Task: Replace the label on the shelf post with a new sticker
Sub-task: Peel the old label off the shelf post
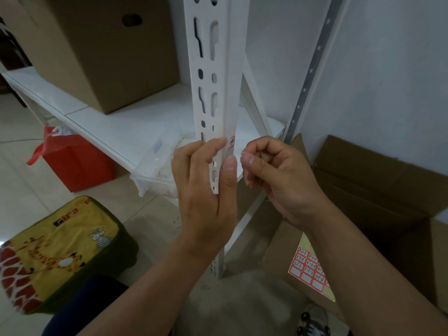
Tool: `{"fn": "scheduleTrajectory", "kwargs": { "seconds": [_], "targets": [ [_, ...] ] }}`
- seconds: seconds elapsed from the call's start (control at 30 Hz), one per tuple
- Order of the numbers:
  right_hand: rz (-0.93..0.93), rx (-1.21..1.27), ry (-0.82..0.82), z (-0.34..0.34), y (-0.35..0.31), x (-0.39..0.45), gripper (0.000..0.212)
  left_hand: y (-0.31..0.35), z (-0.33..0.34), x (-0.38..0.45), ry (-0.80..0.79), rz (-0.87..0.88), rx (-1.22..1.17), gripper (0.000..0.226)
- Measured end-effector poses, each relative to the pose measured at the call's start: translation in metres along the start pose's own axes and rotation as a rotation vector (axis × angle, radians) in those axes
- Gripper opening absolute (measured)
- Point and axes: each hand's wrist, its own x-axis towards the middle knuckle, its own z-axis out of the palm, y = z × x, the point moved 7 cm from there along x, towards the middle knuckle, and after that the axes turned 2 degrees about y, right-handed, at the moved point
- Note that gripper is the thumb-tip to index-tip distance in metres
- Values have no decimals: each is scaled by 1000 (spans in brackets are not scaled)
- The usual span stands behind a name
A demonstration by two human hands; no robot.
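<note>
left hand [206, 190] grips the white shelf post [213, 69], fingers on the slotted face, thumb up along its corner edge. label [232, 143], red-bordered, sits on the post just above the thumb tip. right hand [271, 170] curled beside it; cannot tell whether it pinches anything.

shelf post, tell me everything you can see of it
The shelf post is a white angle upright, apparently painted metal, standing vertical at the corner of the shelf. One face carries rows of keyhole slots and oval holes. A small white label with a red border and handwriting sticks on its other face. The left hand holds the post, thumb along its edge just below the label; the right hand, fingers curled, is beside the label. Its foot reaches the floor.
</note>
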Motion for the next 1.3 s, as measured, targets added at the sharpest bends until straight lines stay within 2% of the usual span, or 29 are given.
{"fn": "scheduleTrajectory", "kwargs": {
  "seconds": [0.17, 0.47, 0.73, 1.0, 1.17, 1.3],
  "targets": [
    [-8, 15, -43, 3, -1, -1, 28, 7, 2, 1, -78, 80, -89, 20],
    [-22, -3, -72, 9, 0, 1, 26, 0, 2, 1, -122, -52, -257, 9],
    [-21, 37, -101, 14, 1, 1, 30, -2, 0, 3, -137, -80, -246, 9],
    [-10, 47, -137, 20, 0, 0, 29, -5, 3, 3, -141, -112, -230, 18],
    [-14, 51, -124, 18, 1, 0, 24, -12, 3, 5, -141, -196, -249, 27],
    [-16, 23, -23, 10, 4, 1, 39, -28, -5, 14, -113, -255, -164, 39]
  ]
}}
